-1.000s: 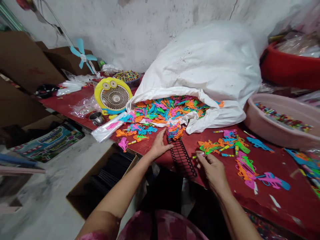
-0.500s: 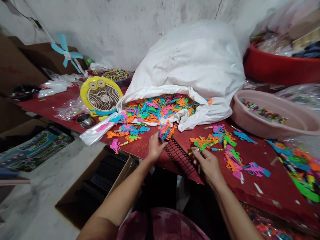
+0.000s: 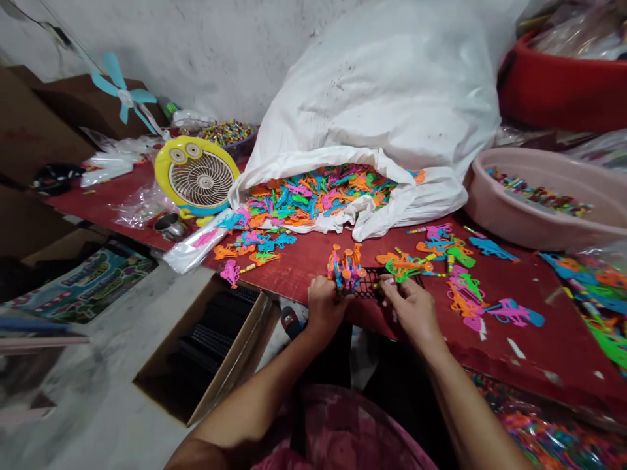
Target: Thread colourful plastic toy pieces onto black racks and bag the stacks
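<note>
Black plastic grid rack [image 3: 366, 287] lies at the centre of the frame, near the front edge of the red tabletop [image 3: 289, 271]. An upright cluster of orange, pink and blue plastic figures [image 3: 345, 269] stands at its left end. There the left hand [image 3: 326, 301] has its fingers curled closed around the rack's end, thumb along the near side. The right hand [image 3: 410, 308], by the rack's right part, pinches a small pale-ended stick [image 3: 388, 280] between thumb and forefinger; its other fingers are loosely bent. Loose flat pieces in orange, green, pink and blue [image 3: 463, 301] lie just beyond and right of this hand. Behind, a bulging white cloth sack [image 3: 386, 98] gapes over more such pieces, with an oval pale-pink plastic basin [image 3: 509, 212] at right and a round yellow fan [image 3: 203, 181] at left.
</note>
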Demonstrator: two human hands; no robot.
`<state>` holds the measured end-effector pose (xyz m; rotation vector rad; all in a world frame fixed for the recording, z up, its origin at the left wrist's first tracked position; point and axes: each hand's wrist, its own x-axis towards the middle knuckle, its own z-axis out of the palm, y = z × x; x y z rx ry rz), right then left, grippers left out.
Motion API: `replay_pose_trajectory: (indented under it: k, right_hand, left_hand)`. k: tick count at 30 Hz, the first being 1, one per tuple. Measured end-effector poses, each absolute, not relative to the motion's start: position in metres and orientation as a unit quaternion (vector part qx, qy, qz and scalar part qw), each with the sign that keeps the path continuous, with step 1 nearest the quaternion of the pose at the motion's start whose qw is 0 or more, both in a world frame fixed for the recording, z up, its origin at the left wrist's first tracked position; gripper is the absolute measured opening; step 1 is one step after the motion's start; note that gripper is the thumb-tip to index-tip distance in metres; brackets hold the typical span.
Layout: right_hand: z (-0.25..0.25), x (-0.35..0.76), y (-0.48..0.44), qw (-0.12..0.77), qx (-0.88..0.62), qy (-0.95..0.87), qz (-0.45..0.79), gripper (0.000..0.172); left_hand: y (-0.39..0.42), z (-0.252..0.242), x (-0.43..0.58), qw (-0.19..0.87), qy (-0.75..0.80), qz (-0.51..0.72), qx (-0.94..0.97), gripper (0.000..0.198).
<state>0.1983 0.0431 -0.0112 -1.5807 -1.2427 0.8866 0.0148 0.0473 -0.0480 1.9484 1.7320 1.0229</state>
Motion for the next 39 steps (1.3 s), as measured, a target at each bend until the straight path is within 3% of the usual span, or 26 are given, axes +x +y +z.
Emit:
replay_pose_trajectory:
  k: [9,33,39]
  right_hand:
    - [-0.021,0.198,0.036,0.407,-0.659,-0.551,0.309,0.041]
    - [-0.031,0.188,0.034,0.342,-0.567,-0.733,0.156,0.047]
    - [-0.030,0.185,0.035,0.307,-0.555,-0.765,0.114,0.036]
  left_hand:
    - [0.044,-0.048,0.009,0.245,0.536,0.366,0.720,0.006]
    - [0.048,-0.056,0.005,0.242,0.529,0.353,0.733,0.010]
    - [0.047,-0.056,0.005,0.242,0.521,0.365,0.732,0.009]
